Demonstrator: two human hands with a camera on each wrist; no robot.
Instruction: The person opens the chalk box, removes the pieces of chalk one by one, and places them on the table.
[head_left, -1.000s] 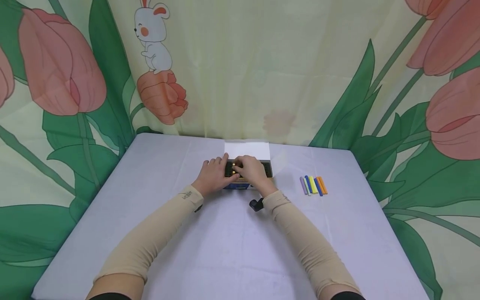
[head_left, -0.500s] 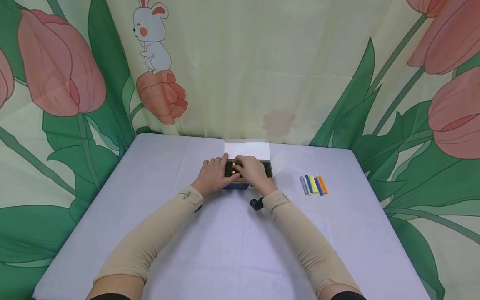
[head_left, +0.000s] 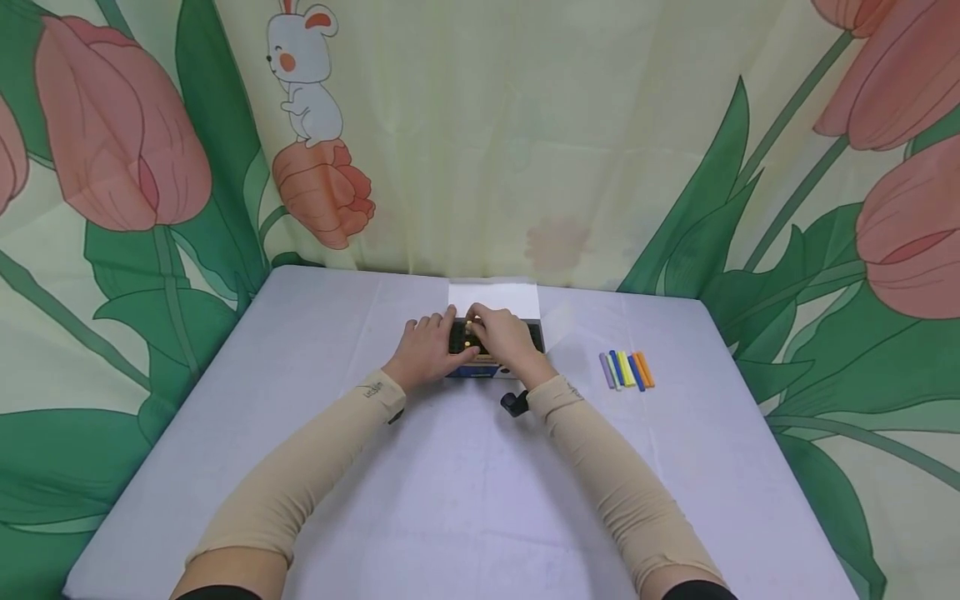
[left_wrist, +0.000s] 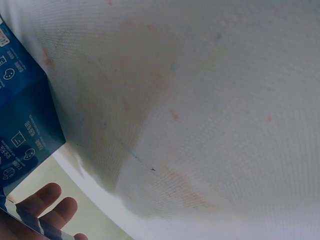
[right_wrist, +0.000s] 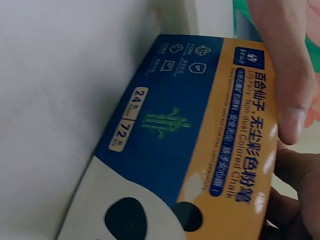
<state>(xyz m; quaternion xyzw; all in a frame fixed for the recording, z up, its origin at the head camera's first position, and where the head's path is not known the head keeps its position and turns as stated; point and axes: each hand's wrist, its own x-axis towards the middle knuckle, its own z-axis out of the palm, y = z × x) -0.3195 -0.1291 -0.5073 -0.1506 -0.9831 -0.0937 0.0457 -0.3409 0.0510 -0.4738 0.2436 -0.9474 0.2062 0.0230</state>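
A blue and orange box of colored chalk (right_wrist: pixel 200 125) stands in front of me with its white lid flap (head_left: pixel 493 296) raised; black slotted holders fill its inside. My left hand (head_left: pixel 426 348) grips its left end, the thumb (right_wrist: pixel 290 85) over the front edge. The left wrist view shows fingertips (left_wrist: pixel 55 207) past the box's end. Over the box, my right hand (head_left: pixel 504 335) has thumb and index finger together at a pale yellow piece of chalk (head_left: pixel 469 326), mostly hidden by the fingers. Another yellow chalk tip (head_left: pixel 467 343) shows in the holder just below.
To the right of the box, several chalk sticks (head_left: pixel 627 371) lie side by side in purple, pale green, blue, yellow and orange. A white cloth covers the table (head_left: pixel 480 500). Behind it hangs a curtain (head_left: pixel 480 150) printed with tulips and a rabbit.
My right hand's fingers have risen slightly and shifted a little toward the back of the box. The left hand and the chalk sticks on the table stay put.
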